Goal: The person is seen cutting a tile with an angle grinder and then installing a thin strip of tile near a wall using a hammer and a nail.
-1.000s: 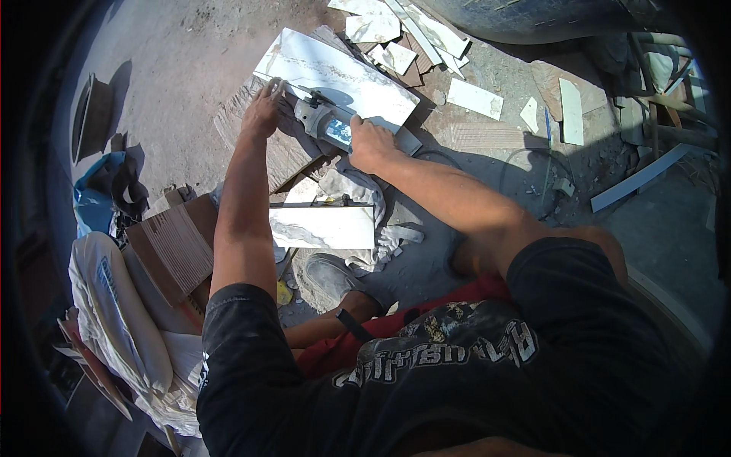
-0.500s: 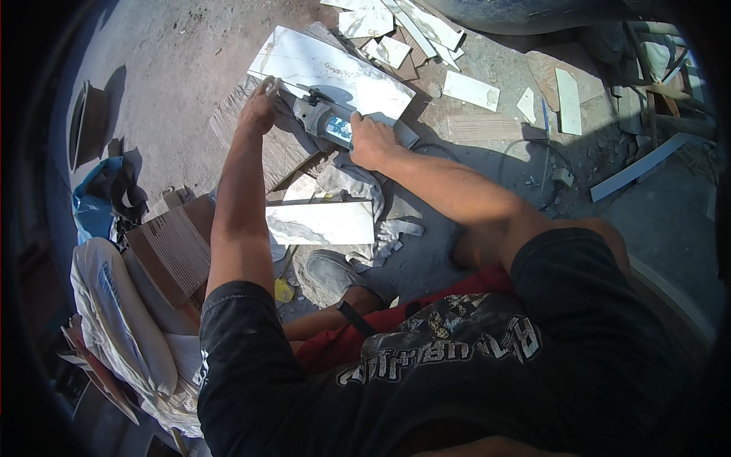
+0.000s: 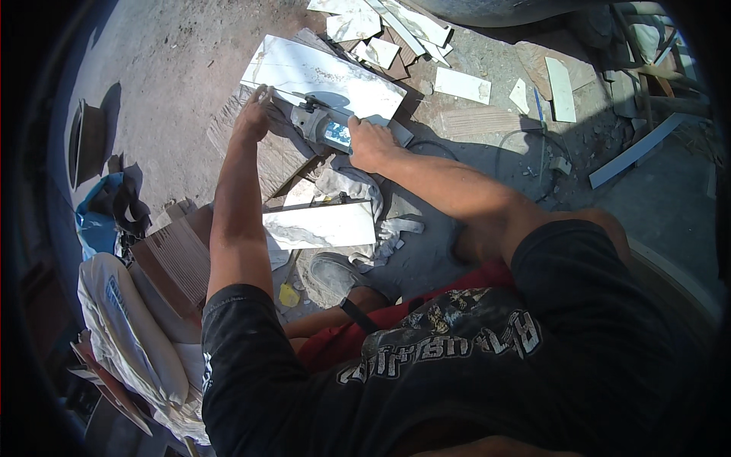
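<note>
A white marble-look tile (image 3: 324,70) lies at a slant on stacked boards on the ground, with a dusty patch on its face. My right hand (image 3: 371,145) is wrapped around the body of an angle grinder (image 3: 333,133), whose disc meets the tile along its near side. At the tile's near left corner, my left hand (image 3: 253,116) grips the edge, fingertips on top; the thumb is mostly hidden. Crumpled cloth (image 3: 285,126) lies between the left hand and the grinder.
A cut tile piece (image 3: 320,226) lies near my shoe (image 3: 335,276). White offcuts (image 3: 463,85) are scattered at the far right, and a power cord (image 3: 499,152) loops over the ground. To the left are brown ribbed tiles (image 3: 173,259), a pale sack (image 3: 129,327) and a blue bag (image 3: 99,217).
The whole view has tilted slightly. Both hands keep their grips, and the grinder stays at nearly the same place along the tile.
</note>
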Demonstrator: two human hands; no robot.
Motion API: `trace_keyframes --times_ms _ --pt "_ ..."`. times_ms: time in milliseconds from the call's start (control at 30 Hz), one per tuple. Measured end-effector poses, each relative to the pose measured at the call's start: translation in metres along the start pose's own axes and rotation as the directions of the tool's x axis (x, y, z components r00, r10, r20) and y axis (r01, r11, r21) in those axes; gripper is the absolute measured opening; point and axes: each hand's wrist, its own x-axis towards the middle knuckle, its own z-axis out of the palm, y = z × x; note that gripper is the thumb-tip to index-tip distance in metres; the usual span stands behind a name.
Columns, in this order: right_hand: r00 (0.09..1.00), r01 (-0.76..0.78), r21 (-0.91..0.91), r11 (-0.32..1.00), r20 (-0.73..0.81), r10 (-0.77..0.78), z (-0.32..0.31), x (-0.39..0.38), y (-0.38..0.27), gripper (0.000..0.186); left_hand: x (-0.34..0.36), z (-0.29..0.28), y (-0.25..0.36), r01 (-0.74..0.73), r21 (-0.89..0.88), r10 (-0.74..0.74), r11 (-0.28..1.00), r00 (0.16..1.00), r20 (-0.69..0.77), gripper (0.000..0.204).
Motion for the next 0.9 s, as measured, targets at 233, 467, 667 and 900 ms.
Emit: trace_keyframes --times_ms 233,467,667,900 --pt "1.000 -0.006 0.002 1.000 0.006 0.006 0.002 -0.002 0.004 0.057 0.001 -0.002 0.002 -0.045 -0.022 0.044 0.999 0.999 -0.018 0.069" --pt "0.999 -0.029 -0.004 1.000 0.033 0.030 -0.006 -0.012 0.000 0.058 -0.005 -0.008 0.002 0.031 -0.052 -0.029 0.998 0.999 0.042 0.073" --pt "0.999 -0.021 -0.011 1.000 0.025 0.021 -0.006 -0.014 0.009 0.057 -0.003 -0.010 0.008 -0.018 -0.086 0.023 0.996 0.998 0.065 0.076" --pt "0.998 -0.005 0.000 1.000 0.069 0.005 -0.010 -0.017 0.008 0.068 -0.001 -0.005 -0.007 -0.036 -0.024 0.037 0.999 0.999 0.029 0.076"
